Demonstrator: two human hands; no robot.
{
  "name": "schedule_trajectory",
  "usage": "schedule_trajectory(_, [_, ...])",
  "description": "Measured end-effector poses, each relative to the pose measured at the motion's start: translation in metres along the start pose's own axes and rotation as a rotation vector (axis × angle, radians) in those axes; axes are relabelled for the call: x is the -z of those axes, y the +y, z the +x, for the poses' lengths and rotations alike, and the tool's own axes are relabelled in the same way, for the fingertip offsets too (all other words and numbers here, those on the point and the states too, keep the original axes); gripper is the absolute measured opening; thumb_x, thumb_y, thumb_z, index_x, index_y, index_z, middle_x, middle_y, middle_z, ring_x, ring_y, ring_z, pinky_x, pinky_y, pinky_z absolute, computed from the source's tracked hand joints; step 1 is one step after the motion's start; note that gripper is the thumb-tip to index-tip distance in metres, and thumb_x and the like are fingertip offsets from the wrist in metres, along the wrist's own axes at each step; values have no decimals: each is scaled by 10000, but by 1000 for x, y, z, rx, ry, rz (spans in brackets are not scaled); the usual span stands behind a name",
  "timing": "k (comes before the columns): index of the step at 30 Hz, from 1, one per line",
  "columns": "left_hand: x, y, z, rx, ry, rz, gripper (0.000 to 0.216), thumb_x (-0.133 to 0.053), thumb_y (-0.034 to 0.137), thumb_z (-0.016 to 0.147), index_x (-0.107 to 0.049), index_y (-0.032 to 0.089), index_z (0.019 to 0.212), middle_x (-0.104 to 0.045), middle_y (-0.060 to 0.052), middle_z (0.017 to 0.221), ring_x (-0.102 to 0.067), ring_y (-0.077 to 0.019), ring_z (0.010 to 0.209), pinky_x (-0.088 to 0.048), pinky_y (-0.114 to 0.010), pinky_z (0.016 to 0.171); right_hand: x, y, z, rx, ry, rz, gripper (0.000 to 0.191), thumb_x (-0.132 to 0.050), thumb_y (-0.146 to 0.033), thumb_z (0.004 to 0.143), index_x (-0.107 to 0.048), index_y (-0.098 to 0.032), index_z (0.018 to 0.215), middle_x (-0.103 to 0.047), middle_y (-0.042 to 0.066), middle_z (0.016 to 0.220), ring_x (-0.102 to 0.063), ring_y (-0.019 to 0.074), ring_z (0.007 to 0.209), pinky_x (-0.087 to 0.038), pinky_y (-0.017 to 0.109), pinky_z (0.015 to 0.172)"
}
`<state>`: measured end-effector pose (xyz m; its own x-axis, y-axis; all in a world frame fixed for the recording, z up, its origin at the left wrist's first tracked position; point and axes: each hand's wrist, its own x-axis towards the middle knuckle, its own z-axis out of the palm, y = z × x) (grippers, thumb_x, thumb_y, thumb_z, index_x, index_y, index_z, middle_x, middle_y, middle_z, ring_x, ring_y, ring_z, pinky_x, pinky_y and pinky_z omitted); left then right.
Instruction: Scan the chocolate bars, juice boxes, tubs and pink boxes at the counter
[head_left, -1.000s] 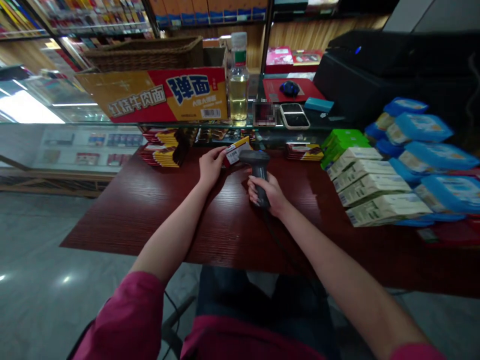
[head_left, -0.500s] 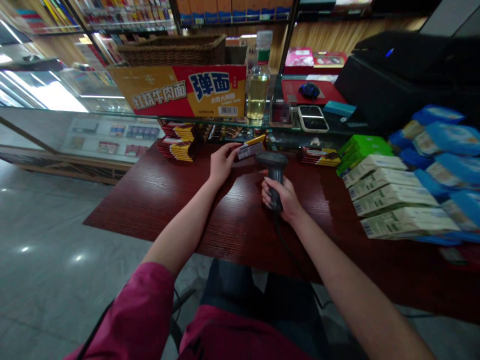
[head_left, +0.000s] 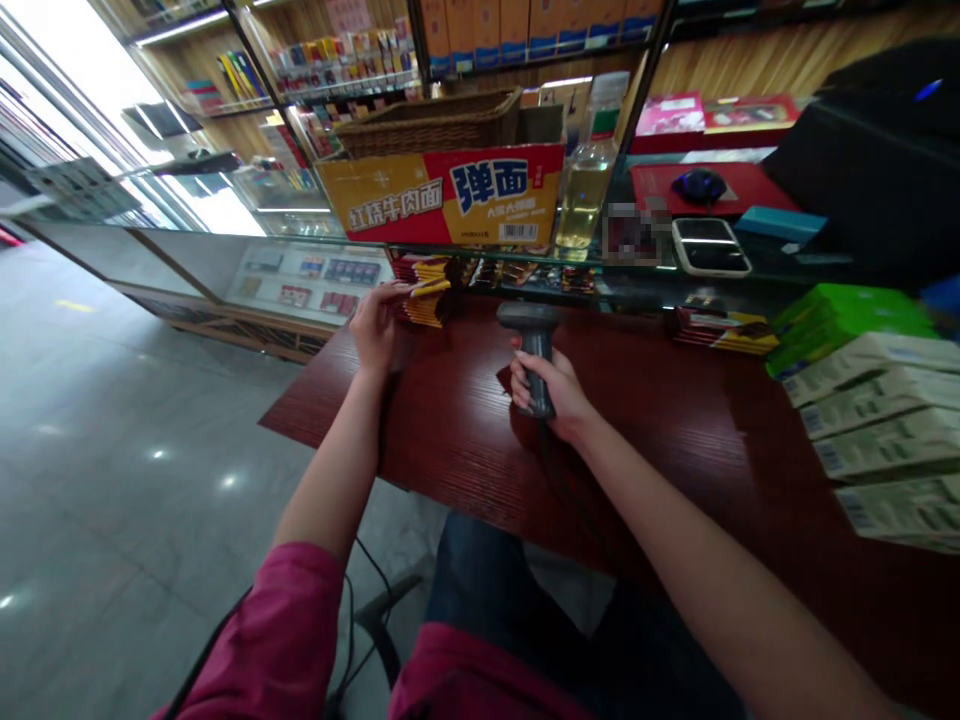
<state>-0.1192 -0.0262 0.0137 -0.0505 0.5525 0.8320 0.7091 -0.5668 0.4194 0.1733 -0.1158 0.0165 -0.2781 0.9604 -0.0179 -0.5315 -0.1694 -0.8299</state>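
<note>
My left hand [head_left: 375, 328] is at the left of the desk, fingers closed on the edge of a flat red-and-yellow packet [head_left: 430, 288]. That packet lies over the front of a stack of like packets [head_left: 426, 314]; whether it rests on them I cannot tell. My right hand [head_left: 553, 388] grips the handle of a dark grey barcode scanner [head_left: 534, 350], held upright above the desk with its head on top. The scanner's cord drops toward the desk's near edge. A second, lower pile of similar packets [head_left: 724, 330] lies at the right.
The dark red wooden desk [head_left: 457, 430] backs onto a glass counter bearing a noodle carton [head_left: 450, 200], a bottle of yellowish liquid [head_left: 589, 180], a phone [head_left: 711, 247] and a mouse [head_left: 699, 185]. Pale boxes [head_left: 892, 430] and green packs [head_left: 847, 318] are piled at right.
My left hand has carried the packet leftward, away from the scanner, to the left stack. The scanner stays in my right hand. The view has turned to the left.
</note>
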Motion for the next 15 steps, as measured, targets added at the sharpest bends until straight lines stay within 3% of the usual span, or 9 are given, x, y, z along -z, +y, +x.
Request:
schedule_trajectory(4, [4, -35, 2, 141, -69, 152, 274, -583, 162, 965, -774, 245, 1143, -751, -73, 1361, -619, -238, 1388, -452, -443, 1230, -17, 19, 8, -66, -11, -13, 499, -854, -388, 705, -579, -210, 1083, -539, -107, 593, -431, 79, 404, -345, 203, 358])
schedule_trajectory(8, [-2, -53, 5, 220, -98, 274, 388, -585, 189, 962, -763, 290, 1291, -632, -63, 1544, -510, -280, 1492, -387, -510, 1274, -12, 21, 5, -89, -15, -4, 468, -843, -376, 740, -588, -204, 1094, -553, -97, 612, -448, 79, 413, -343, 201, 368])
schedule_trajectory(12, [-4, -44, 5, 196, -129, 315, 515, -543, 184, 977, -662, 319, 1459, -521, -39, 1652, -425, -288, 1559, -345, -514, 1292, -5, 18, 8, -83, 10, 63, 434, -844, -370, 722, -597, -197, 1034, -550, -88, 605, -429, 71, 417, -338, 197, 374])
schedule_trajectory(15, [-2, -30, 3, 131, -218, 329, 560, -523, 168, 976, -620, 335, 1501, -540, -26, 1639, -441, -262, 1554, -317, -499, 1297, -5, 18, 9, -81, 15, 92, 437, -850, -355, 716, -606, -196, 1041, -559, -83, 614, -424, 69, 428, -348, 195, 383])
